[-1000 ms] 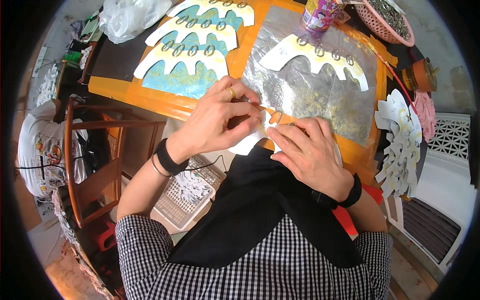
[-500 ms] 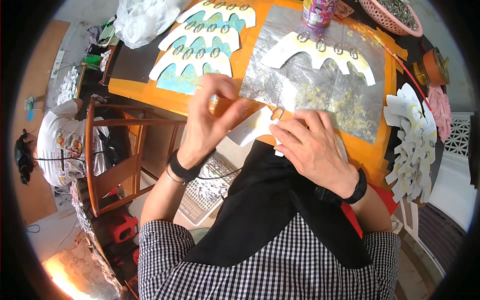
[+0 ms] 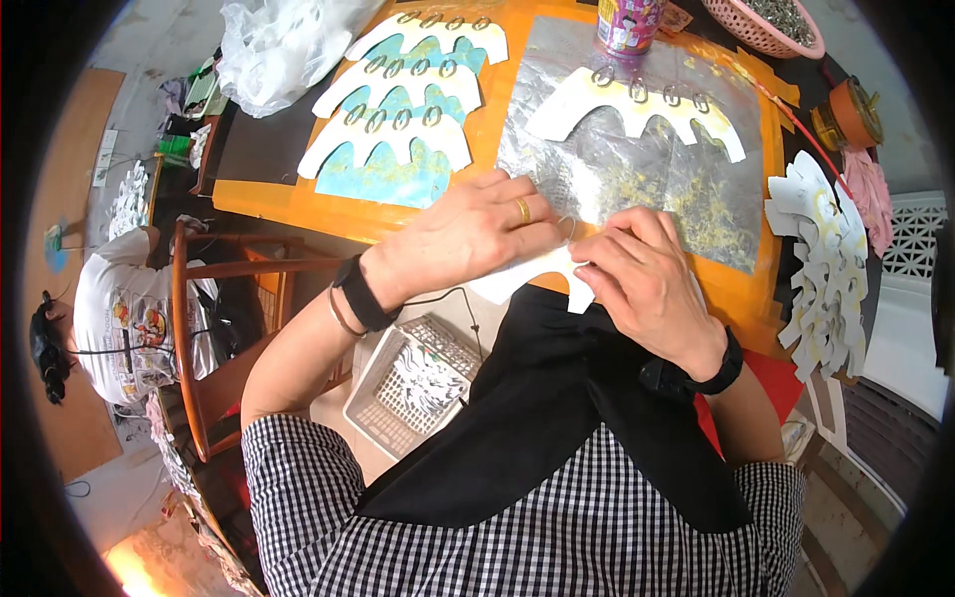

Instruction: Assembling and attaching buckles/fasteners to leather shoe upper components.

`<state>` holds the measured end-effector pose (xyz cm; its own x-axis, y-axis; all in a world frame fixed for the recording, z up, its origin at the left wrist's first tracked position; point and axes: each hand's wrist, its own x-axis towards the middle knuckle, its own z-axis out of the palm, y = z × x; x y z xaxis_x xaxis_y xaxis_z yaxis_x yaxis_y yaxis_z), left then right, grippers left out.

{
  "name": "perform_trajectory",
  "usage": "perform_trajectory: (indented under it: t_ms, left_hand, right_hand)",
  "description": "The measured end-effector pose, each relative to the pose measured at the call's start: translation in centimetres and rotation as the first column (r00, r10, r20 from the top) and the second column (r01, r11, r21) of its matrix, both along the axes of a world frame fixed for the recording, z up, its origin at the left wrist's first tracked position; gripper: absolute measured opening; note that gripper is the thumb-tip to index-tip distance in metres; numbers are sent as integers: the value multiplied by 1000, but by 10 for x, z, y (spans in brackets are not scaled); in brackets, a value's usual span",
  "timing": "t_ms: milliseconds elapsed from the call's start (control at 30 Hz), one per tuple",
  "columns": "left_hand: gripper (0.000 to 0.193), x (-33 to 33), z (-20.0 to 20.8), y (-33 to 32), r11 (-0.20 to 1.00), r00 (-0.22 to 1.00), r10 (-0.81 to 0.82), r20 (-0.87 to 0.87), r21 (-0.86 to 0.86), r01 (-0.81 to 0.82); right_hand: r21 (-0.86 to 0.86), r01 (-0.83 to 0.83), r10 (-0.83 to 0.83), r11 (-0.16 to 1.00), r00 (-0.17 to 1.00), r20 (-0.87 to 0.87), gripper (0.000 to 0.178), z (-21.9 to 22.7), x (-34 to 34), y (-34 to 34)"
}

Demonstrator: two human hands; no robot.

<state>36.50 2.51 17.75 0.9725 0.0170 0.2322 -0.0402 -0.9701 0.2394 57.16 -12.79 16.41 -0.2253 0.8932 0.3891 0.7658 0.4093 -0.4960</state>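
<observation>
A white piece with a scalloped lower edge (image 3: pixel 509 280) lies at the table's near edge, its pointed tabs hanging toward my lap. My left hand (image 3: pixel 477 227), with a gold ring, is closed over its upper part, fingertips partly hidden. From the right, my right hand (image 3: pixel 642 279) pinches the same piece between thumb and fingers. A thin metal ring (image 3: pixel 567 228) shows between the two hands. Farther off, a similar scalloped piece (image 3: pixel 647 104) bearing several metal rings rests on a silvery sheet (image 3: pixel 701 214). More ringed pieces (image 3: pixel 388 134) lie in rows at the left over a blue-green sheet.
A purple tub (image 3: pixel 629 25) and a pink basket of small metal parts (image 3: pixel 771 28) stand at the back. Stacked scalloped pieces (image 3: pixel 821 264) lie at the right. Below the table is a pale crate (image 3: pixel 408 393). A wooden chair (image 3: pixel 189 348) and another person (image 3: pixel 139 318) are at left.
My left hand has come down and right from above the table onto the scalloped piece, and its fingers have closed. My right hand stays on the piece.
</observation>
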Motion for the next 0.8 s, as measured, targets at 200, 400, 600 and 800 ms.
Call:
perform_trajectory:
  t_ms: [200, 400, 600, 800]
  left_hand:
    - [22, 1, -15, -12, 992, 992, 124, 4, 3, -124]
    - [28, -10, -20, -4, 972, 978, 138, 159, -209, -103]
    - [37, -7, -5, -3, 1000, 988, 12, 156, -17, -10]
    - [29, -7, -4, -5, 993, 989, -55, 139, 109, 40]
  right_hand:
    - [14, 83, -83, 996, 996, 6, 14, 1, -11, 5]
    - [39, 114, -114, 993, 993, 12, 14, -1, -18, 9]
    - [60, 165, -163, 984, 985, -48, 15, -2, -18, 9]
    - [12, 175, -175, 984, 984, -38, 15, 0, -18, 8]
